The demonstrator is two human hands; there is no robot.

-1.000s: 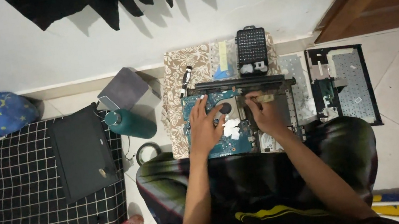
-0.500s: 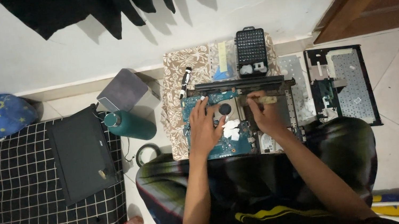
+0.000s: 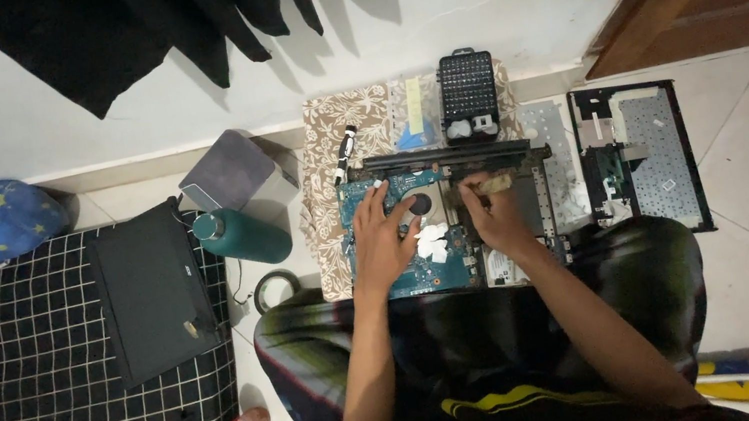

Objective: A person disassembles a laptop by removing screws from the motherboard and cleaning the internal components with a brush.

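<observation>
Head view, the only one. The opened laptop [image 3: 452,218] lies on the floor just ahead of the person's lap, its blue board [image 3: 363,204] bared. Much of it is hidden: the left hand [image 3: 386,239] lies flat over the board's middle, fingers spread and gripping nothing, and the right hand [image 3: 497,215] covers the area beside the white pads [image 3: 432,241]. The right hand's fingers are curled around a small pale tool [image 3: 495,184], a brush by the look of it, though its tip is too small to make out. The near edge of the laptop is cut off by the knees, and the dim light blurs the parts on the board.

Against half a second ago, the left hand has slid a little toward the board's far left corner, its fingertips now close to the hinge bar [image 3: 447,160]; the right hand and tool stay about where they were. The laptop has not shifted.

Around it: a bit case [image 3: 468,95] stands on the patterned cloth [image 3: 332,136] by the wall, a keyboard panel [image 3: 638,151] lies well apart to the right, and a teal bottle [image 3: 242,238], a grey box [image 3: 231,171] and a black slab [image 3: 149,289] on the checked mat [image 3: 21,402] sit to the left. Nothing stands between the hands and the board.
</observation>
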